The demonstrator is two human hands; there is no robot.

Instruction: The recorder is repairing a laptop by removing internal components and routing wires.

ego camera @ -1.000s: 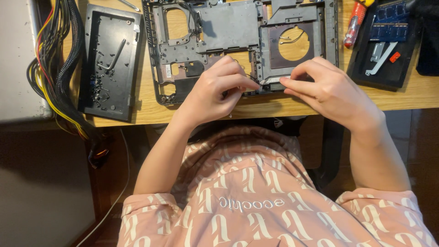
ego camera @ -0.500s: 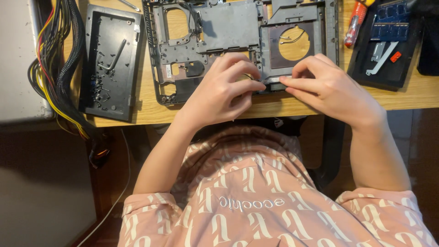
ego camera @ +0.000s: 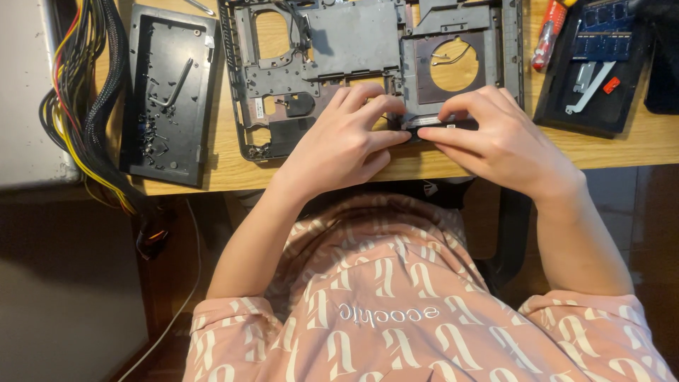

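Left hand (ego camera: 346, 138): fingers bent, tips pressing on a small dark strip-shaped part (ego camera: 431, 124), pinched from its left end.
Right hand (ego camera: 495, 138): fingertips clamped on the same part from its right end.
Small dark part: at the near edge of the grey laptop base frame (ego camera: 353, 49), between both hands.
Frame: flat on the wooden desk (ego camera: 226, 159), centre.
Left: black cover panel (ego camera: 170, 92) with loose screws, cable bundle (ego camera: 81, 106) beyond it.
Far right: red-handled screwdriver (ego camera: 548, 35), black tray (ego camera: 601, 71).
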